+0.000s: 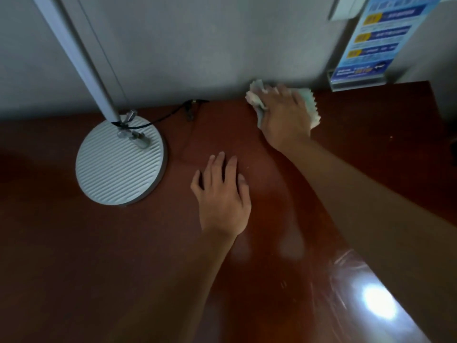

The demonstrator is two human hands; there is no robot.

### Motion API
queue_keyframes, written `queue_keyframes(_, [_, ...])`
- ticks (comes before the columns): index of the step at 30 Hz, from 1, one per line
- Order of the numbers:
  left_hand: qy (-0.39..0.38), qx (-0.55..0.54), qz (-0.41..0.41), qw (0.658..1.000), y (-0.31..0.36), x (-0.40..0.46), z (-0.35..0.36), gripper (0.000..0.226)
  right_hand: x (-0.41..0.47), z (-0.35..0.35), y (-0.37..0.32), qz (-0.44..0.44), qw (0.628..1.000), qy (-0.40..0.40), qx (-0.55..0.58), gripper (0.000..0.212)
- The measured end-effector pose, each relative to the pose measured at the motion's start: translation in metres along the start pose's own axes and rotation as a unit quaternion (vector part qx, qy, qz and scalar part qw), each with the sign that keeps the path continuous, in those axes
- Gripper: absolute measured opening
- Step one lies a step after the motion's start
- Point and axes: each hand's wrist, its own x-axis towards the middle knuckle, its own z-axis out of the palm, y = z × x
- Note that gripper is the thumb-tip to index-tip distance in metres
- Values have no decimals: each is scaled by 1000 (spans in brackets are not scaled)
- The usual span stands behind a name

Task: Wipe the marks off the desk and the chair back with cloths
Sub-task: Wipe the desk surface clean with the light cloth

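Note:
The dark red-brown wooden desk (123,243) fills the view. My right hand (284,115) presses a crumpled pale cloth (254,96) flat against the desk top at its far edge, close to the grey wall. The cloth sticks out on both sides of the hand; the fingers look spread over it and blurred. My left hand (222,194) rests flat on the desk nearer to me, fingers straight and spread, holding nothing. No chair is in view.
A lamp's round ribbed grey base (118,164) stands left of my left hand, its pole (81,53) slanting up to the left, a black cable (170,115) trailing to the wall. A blue leaflet in a clear stand (371,45) sits at the back right.

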Motion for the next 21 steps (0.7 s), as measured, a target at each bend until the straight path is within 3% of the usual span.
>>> queue_keyframes(3, [-2, -4, -5, 1000, 1, 0, 0, 39, -22, 0, -1, -6, 1000, -6, 20, 49])
queue_keyframes(8, [-12, 4, -10, 1000, 2, 2, -5, 40, -134, -5, -20, -36, 996, -47, 68, 55])
queue_keyframes(13, [-22, 3, -12, 1000, 3, 2, -8, 40, -226, -8, -22, -37, 995, 6, 92, 48])
queue_keyframes(18, [-41, -11, -24, 999, 6, 1, -11, 40, -202, -16, -1, -48, 995, -15, 90, 49])
queue_keyframes(21, [-44, -14, -28, 999, 8, 2, -13, 40, -162, -27, 39, 14, 998, -47, 33, 54])
